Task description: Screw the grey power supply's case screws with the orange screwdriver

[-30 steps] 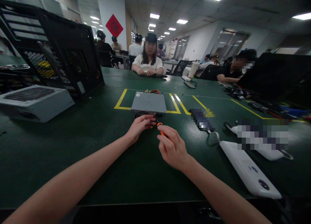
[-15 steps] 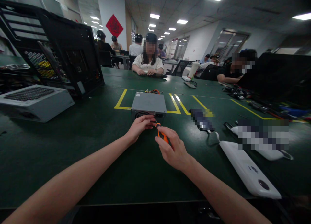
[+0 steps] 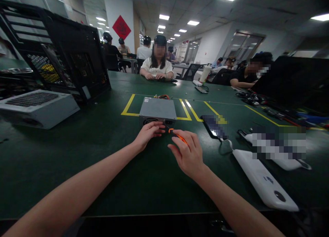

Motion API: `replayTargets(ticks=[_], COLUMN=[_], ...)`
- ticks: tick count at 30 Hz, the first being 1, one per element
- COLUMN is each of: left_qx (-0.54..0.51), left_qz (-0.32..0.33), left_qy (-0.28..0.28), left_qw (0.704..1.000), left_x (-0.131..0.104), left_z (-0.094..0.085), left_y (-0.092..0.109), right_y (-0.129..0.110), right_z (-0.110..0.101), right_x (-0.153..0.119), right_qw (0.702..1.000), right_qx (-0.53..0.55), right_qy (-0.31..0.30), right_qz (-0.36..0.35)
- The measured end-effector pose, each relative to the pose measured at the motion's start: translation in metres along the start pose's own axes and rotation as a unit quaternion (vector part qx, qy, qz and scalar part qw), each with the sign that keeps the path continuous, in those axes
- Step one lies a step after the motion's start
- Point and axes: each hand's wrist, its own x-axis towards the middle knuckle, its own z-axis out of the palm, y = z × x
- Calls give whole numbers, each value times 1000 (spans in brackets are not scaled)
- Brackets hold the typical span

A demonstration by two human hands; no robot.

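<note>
A grey computer power supply [image 3: 158, 108] lies on the green table, its fan and socket side facing me. At that side is my left hand [image 3: 150, 132], its fingers curled close together by the lower edge near the socket. What those fingertips pinch, if anything, is too small to make out. My right hand [image 3: 191, 153] is closed around an orange and black screwdriver [image 3: 182, 138], thumb held a little off the handle. The screwdriver slants with its thin shaft toward the power supply, just right of my left fingertips. Whether its tip touches anything I cannot tell.
A black computer case [image 3: 74, 59] and a second, larger power supply [image 3: 41, 107] stand at left. On the right lie a phone [image 3: 212, 125] and a white power bank [image 3: 264, 178] joined by a cable. Yellow tape [image 3: 128, 105] marks the table. A person [image 3: 156, 64] sits opposite.
My right hand has shifted slightly right with the screwdriver, whose handle now tilts further right, away from my left fingertips. My left hand and the power supply have barely moved.
</note>
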Motion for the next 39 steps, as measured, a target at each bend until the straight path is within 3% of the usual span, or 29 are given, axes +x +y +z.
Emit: replayTargets(ticks=[4,10,21,25,27,28,31,34,36,39], left_qx=[1,5,13,94,217,293,505,617,650,664], left_qz=[1,3,6,52,143,201,348,399,402,390], left_qy=[-2,-2,-8,-1,13,15,8,28,42,31], left_qw=[1000,1000,1000,994,966,934,790,677,644,637], left_x=[0,0,-1,0,-2,-3,-10,-15,-14,-11], left_z=[0,-1,0,-2,-5,-6,-9,-9,-10,-13], left_y=[0,0,2,-1,-1,0,8,15,17,14], right_y=[2,2,1,2,3,3,4,4,3,3], right_z=[0,-1,2,2,2,2,2,2,2,1], right_x=[0,0,-1,-1,-1,-2,-3,-2,-2,-1], right_qw=[999,999,999,999,999,998,996,998,998,998], right_qx=[33,16,38,48,42,48,77,56,34,40], right_qy=[24,-4,15,9,-8,-12,-9,-12,-11,12], right_qz=[-8,-28,-23,-11,-31,-41,-41,-28,-42,-49])
